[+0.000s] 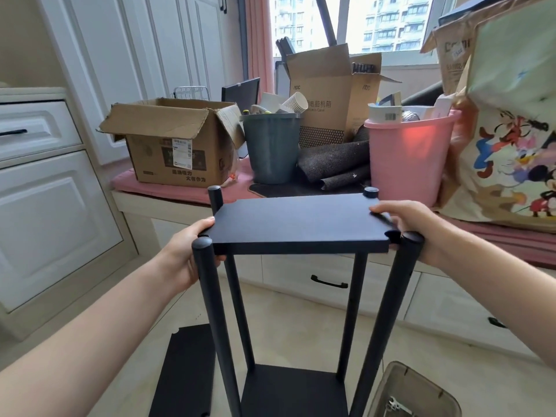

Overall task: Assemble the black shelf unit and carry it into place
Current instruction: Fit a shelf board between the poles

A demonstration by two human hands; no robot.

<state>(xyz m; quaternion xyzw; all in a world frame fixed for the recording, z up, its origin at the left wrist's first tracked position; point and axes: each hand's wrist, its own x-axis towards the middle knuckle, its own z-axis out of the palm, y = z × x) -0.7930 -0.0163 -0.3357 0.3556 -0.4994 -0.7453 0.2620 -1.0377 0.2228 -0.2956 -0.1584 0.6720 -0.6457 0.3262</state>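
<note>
Bright window (376, 22) daylight; edges perhaps warped.

Black shelf unit (296, 224), pink bucket (406, 158)

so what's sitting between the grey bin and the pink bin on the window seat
In the head view, a crumpled dark grey fabric mat lies between the grey bin and the pink bin, with a tall brown cardboard box standing behind it.

Home, bedroom-type rm w/ bay window (355, 22): white panelled cabinets (54, 206), pink seat cushion (180, 189), pink curtain (258, 40), cardboard boxes (177, 142), bins, apt blocks outside.
</note>
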